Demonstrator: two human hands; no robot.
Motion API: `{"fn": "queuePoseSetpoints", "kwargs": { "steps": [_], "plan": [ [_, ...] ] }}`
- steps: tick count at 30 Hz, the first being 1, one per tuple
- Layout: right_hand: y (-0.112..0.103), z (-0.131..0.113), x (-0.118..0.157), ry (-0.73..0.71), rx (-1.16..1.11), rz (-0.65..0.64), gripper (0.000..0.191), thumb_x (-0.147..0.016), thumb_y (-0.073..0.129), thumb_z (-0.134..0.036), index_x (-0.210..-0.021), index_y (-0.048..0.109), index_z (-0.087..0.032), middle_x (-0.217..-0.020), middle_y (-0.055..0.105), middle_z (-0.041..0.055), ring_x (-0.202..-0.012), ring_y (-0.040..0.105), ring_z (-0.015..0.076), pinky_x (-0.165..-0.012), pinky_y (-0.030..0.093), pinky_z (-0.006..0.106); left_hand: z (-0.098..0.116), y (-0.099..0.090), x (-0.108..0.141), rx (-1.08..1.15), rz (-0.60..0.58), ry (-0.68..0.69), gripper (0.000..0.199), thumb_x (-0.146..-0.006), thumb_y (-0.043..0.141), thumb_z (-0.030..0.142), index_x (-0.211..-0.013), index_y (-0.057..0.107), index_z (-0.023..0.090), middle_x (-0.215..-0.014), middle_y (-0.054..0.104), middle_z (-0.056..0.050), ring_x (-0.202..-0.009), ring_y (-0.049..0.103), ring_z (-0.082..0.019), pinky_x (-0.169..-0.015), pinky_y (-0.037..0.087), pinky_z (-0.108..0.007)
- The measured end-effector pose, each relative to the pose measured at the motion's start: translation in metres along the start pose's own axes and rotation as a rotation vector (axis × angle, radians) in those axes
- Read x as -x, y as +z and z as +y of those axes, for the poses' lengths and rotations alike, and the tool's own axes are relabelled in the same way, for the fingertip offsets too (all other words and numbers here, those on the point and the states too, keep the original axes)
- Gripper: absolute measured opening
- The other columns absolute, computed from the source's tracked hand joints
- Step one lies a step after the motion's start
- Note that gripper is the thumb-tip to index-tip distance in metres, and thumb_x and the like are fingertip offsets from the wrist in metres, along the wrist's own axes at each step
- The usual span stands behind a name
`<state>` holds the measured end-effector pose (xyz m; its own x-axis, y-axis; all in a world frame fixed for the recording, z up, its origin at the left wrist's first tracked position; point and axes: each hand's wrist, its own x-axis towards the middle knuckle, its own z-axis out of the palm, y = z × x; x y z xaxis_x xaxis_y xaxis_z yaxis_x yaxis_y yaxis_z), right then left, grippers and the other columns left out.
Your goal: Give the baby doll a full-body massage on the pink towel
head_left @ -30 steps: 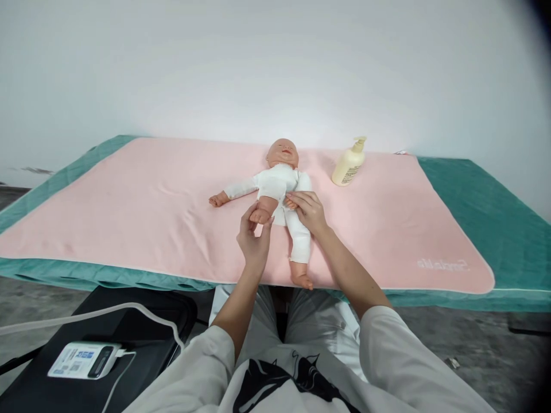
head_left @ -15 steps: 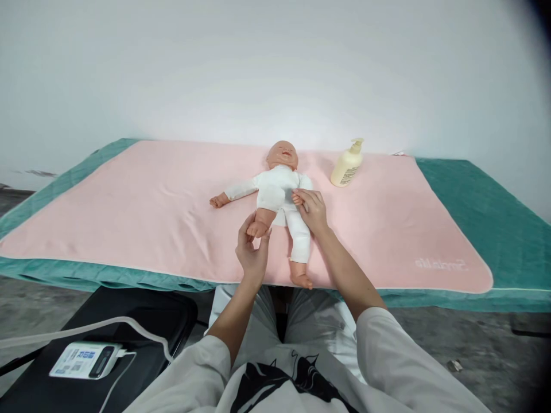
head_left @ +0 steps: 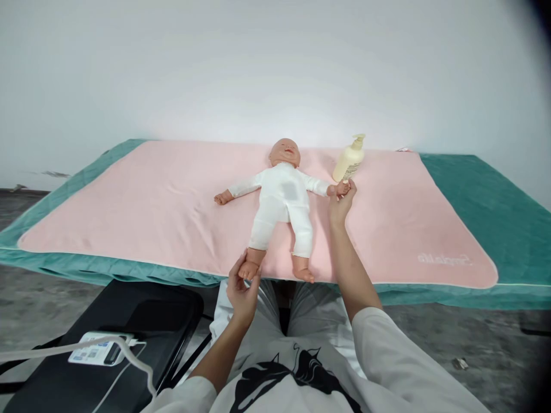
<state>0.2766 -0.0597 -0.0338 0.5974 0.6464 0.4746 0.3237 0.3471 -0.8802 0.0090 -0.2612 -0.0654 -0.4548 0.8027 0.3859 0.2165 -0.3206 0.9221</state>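
A baby doll (head_left: 275,189) with a white cloth body lies face up on the pink mat (head_left: 172,201), its head toward the wall. My left hand (head_left: 243,292) is closed round the doll's foot on the left of the picture, near the front edge; that leg is stretched out. My right hand (head_left: 342,202) grips the doll's hand on the right, with that arm pulled out sideways. Just behind my right hand stands a cream pump bottle (head_left: 349,162). The doll's other arm and other leg lie spread on the mat, untouched.
The pink mat covers a green padded bed (head_left: 486,195) set against a white wall. To the lower left is a black chair (head_left: 146,321) bearing a white power bank (head_left: 97,348) with cables. A small scrap (head_left: 460,363) lies on the grey floor at right.
The doll's bent leg has been drawn straight down toward the front edge by my left hand. My right hand has moved the doll's hand from its belly out to the right.
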Motion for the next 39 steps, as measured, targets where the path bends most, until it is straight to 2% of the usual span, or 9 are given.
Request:
{"fn": "queuePoseSetpoints", "kwargs": {
  "steps": [3,6,11,16,21,24,29,35,39],
  "plan": [
    [-0.006,0.013,-0.007,0.167,-0.009,0.097,0.060,-0.081,0.061,-0.035,-0.134,0.038,-0.016,-0.136,0.049,0.0170,-0.126,0.053,0.0226,-0.105,0.046,0.042,-0.010,-0.009,0.011,-0.071,-0.004,-0.051,0.050,-0.077,0.074,0.032,-0.124,0.061,0.020,-0.125,0.065,-0.011,-0.117,0.063,-0.024,-0.102,0.052,-0.038],
    [-0.013,0.025,-0.013,0.283,-0.027,0.139,0.045,-0.084,0.055,-0.035,-0.123,0.044,-0.016,-0.126,0.055,0.0155,-0.118,0.058,0.0204,-0.104,0.046,0.041,-0.017,-0.017,0.017,-0.147,-0.026,-0.075,0.051,-0.076,0.075,0.035,-0.124,0.061,0.022,-0.124,0.066,-0.010,-0.116,0.063,-0.025,-0.101,0.052,-0.039],
    [-0.023,0.026,-0.016,0.299,0.112,0.106,0.027,-0.086,0.051,-0.038,-0.104,0.053,-0.018,-0.106,0.063,0.0102,-0.101,0.062,0.0207,-0.099,0.048,0.042,-0.025,-0.025,0.017,-0.264,-0.069,-0.030,0.051,-0.074,0.076,0.034,-0.122,0.063,0.024,-0.123,0.067,-0.009,-0.123,0.059,-0.028,-0.105,0.049,-0.043],
    [-0.027,0.017,-0.014,0.333,0.177,0.075,0.027,-0.086,0.051,-0.033,-0.106,0.054,-0.016,-0.106,0.064,0.0116,-0.103,0.063,0.0219,-0.101,0.046,0.044,-0.027,-0.026,0.016,-0.304,-0.081,0.005,0.051,-0.076,0.075,0.033,-0.124,0.062,0.023,-0.123,0.067,-0.010,-0.125,0.057,-0.029,-0.106,0.047,-0.046],
    [-0.023,0.017,-0.016,0.381,0.005,0.141,0.047,-0.076,0.067,-0.028,-0.117,0.051,-0.011,-0.116,0.063,0.0144,-0.106,0.065,0.0213,-0.102,0.049,0.041,-0.026,-0.024,0.017,-0.274,-0.068,0.024,0.052,-0.077,0.074,0.031,-0.127,0.060,0.023,-0.126,0.066,-0.010,-0.124,0.058,-0.027,-0.108,0.046,-0.044],
    [-0.018,0.014,-0.016,0.382,-0.103,0.125,0.037,-0.073,0.071,-0.027,-0.102,0.060,-0.009,-0.108,0.068,0.0137,-0.102,0.067,0.0227,-0.102,0.050,0.044,-0.024,-0.022,0.016,-0.236,-0.041,0.029,0.053,-0.077,0.074,0.029,-0.128,0.059,0.023,-0.127,0.065,-0.010,-0.122,0.060,-0.026,-0.108,0.046,-0.043],
    [-0.009,0.002,-0.007,0.186,-0.194,0.070,0.046,-0.076,0.071,-0.036,-0.114,0.061,-0.011,-0.121,0.066,0.0140,-0.114,0.064,0.0230,-0.103,0.051,0.044,-0.016,-0.015,0.009,-0.154,-0.032,0.059,0.055,-0.079,0.072,0.024,-0.132,0.056,0.022,-0.131,0.063,-0.010,-0.125,0.059,-0.025,-0.109,0.046,-0.044],
    [0.003,-0.004,0.008,-0.121,-0.229,-0.252,0.043,-0.079,0.072,-0.038,-0.116,0.064,-0.018,-0.118,0.069,0.0098,-0.112,0.066,0.0209,-0.100,0.054,0.038,-0.007,0.007,-0.010,-0.143,-0.055,0.253,0.052,-0.079,0.074,0.021,-0.129,0.058,0.021,-0.128,0.066,-0.011,-0.124,0.060,-0.026,-0.110,0.046,-0.049],
    [0.005,-0.006,0.017,-0.309,-0.124,-0.309,0.040,-0.083,0.069,-0.036,-0.120,0.065,-0.022,-0.119,0.069,0.0087,-0.113,0.066,0.0220,-0.102,0.054,0.041,0.002,0.024,-0.029,-0.132,-0.058,0.277,0.051,-0.080,0.074,0.024,-0.129,0.058,0.021,-0.127,0.066,-0.011,-0.124,0.060,-0.025,-0.110,0.046,-0.048]
  ]
}}
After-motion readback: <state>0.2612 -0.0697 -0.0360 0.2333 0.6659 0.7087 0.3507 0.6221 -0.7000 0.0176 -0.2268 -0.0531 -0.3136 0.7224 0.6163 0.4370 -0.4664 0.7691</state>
